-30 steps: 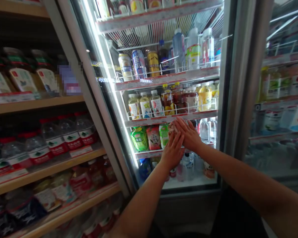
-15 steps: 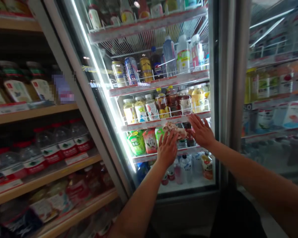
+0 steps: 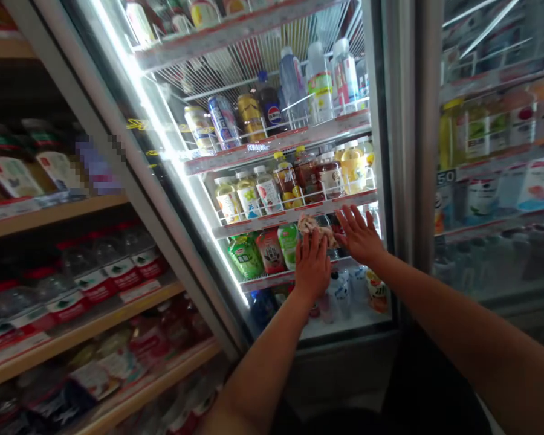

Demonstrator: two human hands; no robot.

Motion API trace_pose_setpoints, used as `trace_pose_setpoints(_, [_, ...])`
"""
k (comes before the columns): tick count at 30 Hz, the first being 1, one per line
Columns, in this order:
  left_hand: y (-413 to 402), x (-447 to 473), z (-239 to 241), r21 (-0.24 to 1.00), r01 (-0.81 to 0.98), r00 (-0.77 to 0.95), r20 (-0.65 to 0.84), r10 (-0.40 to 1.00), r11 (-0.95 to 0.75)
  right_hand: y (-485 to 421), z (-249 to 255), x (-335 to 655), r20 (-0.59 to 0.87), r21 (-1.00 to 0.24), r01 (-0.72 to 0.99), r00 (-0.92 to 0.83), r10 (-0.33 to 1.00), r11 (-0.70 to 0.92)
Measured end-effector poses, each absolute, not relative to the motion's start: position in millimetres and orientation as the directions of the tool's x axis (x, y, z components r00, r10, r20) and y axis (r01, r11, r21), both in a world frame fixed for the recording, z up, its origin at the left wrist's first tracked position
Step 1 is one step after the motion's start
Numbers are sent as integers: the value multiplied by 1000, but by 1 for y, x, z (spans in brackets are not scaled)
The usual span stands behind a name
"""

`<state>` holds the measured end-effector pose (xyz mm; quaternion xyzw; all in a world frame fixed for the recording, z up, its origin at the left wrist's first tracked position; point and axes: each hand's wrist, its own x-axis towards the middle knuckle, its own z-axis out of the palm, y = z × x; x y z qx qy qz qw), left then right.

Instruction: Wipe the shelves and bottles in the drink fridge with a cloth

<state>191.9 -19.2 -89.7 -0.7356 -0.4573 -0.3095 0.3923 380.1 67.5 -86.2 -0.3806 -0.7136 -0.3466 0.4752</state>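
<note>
My left hand [image 3: 313, 266] presses a crumpled pinkish-beige cloth [image 3: 309, 226] against the glass door [image 3: 272, 332] of a lit drinks cooler. Its fingers are stretched upward over the lower part of the cloth. My right hand [image 3: 361, 237] lies at the cloth's right end, fingers spread over the glass; whether its thumb side touches the cloth I cannot tell. Behind the glass, left of the cloth, stand a green bottle [image 3: 245, 256], a red-labelled bottle [image 3: 270, 251] and another green bottle [image 3: 288, 244].
Several cans and bottles fill the cooler's wire shelves [image 3: 276, 145]. To the left, wooden-edged shelves [image 3: 154, 296] carry red-capped bottles [image 3: 93, 269]. A metal frame post [image 3: 414, 151] divides this door from a second cooler with yellow bottles [image 3: 451, 134] on the right.
The view has shifted and tilted slightly. My left hand has moved a little right along the cloth, closer to my right hand. The cloth stays against the glass.
</note>
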Motion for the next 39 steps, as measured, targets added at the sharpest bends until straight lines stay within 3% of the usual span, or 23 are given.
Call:
trace_pose_setpoints(5, [-20,194,-95,-359,880,472,730,494,-311,66,-91,382,934,110,869,-257,249,483])
trace_pose_setpoints(12, [-24,182,-82,-290,936,350,805,479,-197,64,-100,382,938,104,876,-244,246,471])
trace_pose_setpoints(19, [-29,166,-97,-336,921,390,785,481,-199,64,-103,379,941,104,880,-237,240,463])
trace_pose_setpoints(24, [-27,162,-79,-266,951,309,844,438,-157,61,-102,385,941,102,863,-246,234,495])
trace_pose_setpoints(30, [-29,157,-94,-239,955,294,828,478,-175,55,-44,390,979,78,859,-162,125,506])
trace_pose_setpoints(35, [-29,149,-91,-237,946,316,827,465,-221,65,17,374,969,50,860,-166,184,508])
trace_pose_setpoints(39, [-24,137,-74,-217,953,290,858,424,-211,76,19,369,968,81,867,-185,167,491])
